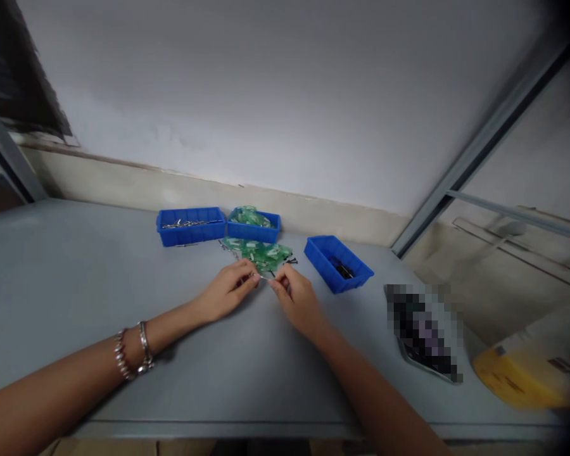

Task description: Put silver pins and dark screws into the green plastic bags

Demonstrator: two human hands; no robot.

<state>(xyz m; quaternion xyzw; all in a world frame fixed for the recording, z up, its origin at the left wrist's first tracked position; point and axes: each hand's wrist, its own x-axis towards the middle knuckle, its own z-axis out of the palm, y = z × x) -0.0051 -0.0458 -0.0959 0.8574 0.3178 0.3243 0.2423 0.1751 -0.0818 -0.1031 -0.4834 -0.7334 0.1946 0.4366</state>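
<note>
My left hand (pixel 228 290) and my right hand (pixel 298 303) meet over the middle of the table, fingertips pinched. Between them runs a small thin metal piece (pixel 265 277), gripped at either end; its exact kind is too small to make out. Just beyond the fingers lies a heap of green plastic with small pale pieces (pixel 266 253). A few dark screw-like pieces (pixel 291 261) lie at the heap's right edge. Behind it, a blue bin (pixel 253 234) holds more of the green plastic.
At the back left, another blue bin (pixel 190 237) holds thin metal rods. To the right, a blue bin (pixel 335 278) contains dark pieces. A pixelated flat object (pixel 422 335) lies near a yellow-based container (pixel 513 380). The grey table (pixel 99 266) backs onto a wall.
</note>
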